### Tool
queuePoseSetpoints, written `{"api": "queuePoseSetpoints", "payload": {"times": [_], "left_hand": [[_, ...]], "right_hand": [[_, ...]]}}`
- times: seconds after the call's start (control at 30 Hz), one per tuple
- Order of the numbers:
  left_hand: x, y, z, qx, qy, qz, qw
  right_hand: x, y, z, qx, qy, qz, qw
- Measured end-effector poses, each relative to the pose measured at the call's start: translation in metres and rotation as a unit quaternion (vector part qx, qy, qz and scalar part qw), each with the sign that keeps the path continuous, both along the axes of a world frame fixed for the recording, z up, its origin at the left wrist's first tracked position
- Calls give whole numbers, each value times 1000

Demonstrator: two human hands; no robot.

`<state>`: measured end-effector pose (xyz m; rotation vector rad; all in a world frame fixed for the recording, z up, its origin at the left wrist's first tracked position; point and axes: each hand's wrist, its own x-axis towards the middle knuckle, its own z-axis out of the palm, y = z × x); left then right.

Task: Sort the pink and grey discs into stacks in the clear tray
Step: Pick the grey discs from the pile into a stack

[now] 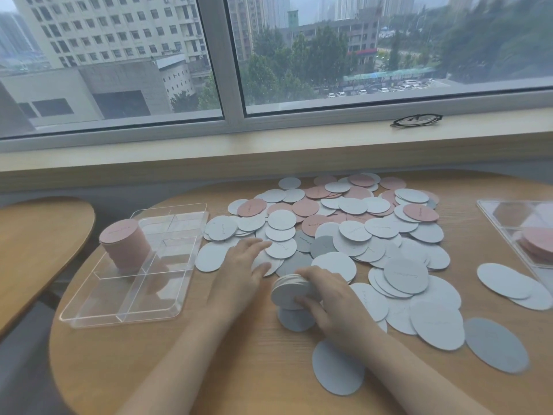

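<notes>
Right hand (332,298) grips a small stack of pale grey round card discs (288,290), fingers curled over the top and thumb under the near edge, stack tilted so its face turns left. It sits just above a darker grey disc (294,320) lying on the round wooden table (179,354); can't tell if stack and disc touch.

Left hand (244,265) lies flat, fingers straight and slightly spread, fingertips resting on pale grey discs at the near-left edge of the loose pile of pink and grey discs (344,223). It holds nothing.

Pile spreads across the table middle: mostly pale grey, pink ones mainly toward the far side, a few darker grey mixed in. More grey discs lie singly near the right forearm.

Clear plastic divided tray (89,313) sits left of the pile, apart from it. Tall stack of pink discs (124,244) stands upright in its far-left compartment; the near compartments hold no discs.

Second clear tray (486,205) at the right frame edge holds pink discs, count unclear at that edge. Two pale grey discs (508,286) overlap beside it.

Black wire loop (416,120) lies on the window sill (269,145).
</notes>
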<state>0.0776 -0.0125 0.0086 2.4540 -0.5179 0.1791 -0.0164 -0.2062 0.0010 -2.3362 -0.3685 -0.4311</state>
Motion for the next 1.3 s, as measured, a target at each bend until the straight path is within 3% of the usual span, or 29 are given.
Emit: {"api": "queuePoseSetpoints", "payload": {"times": [0.07,0.17,0.37,0.47,0.63,0.73,0.83,1.03,1.13,1.2,1.3], "left_hand": [[11,-5,1,73,42,-23,996],[21,-6,2,158,35,-43,986],[18,-2,3,177,-80,-49,980],[11,1,5,135,-119,-36,983],[-10,15,13,-21,-75,21,997],[-28,19,15,-124,-39,-10,991],[-40,17,12,-143,4,-53,988],[-43,-2,5,-283,147,-62,946],[-39,-6,0,-339,192,-49,919],[-29,-4,-4,-307,153,2,939],[-4,-1,-8,-96,9,84,992]], "right_hand": [[0,-1,0,0,2,1,1000],[1,-1,1,3,3,3,1000],[1,-1,1,7,-4,8,1000],[1,-1,0,9,4,7,1000],[0,-2,2,36,16,10,999],[1,-3,2,53,7,8,999],[-1,-3,2,73,15,5,997],[-4,-2,2,79,54,11,995],[-2,-1,1,34,24,12,999],[-2,-1,2,22,17,4,1000],[-2,-1,2,23,15,4,1000]]}}
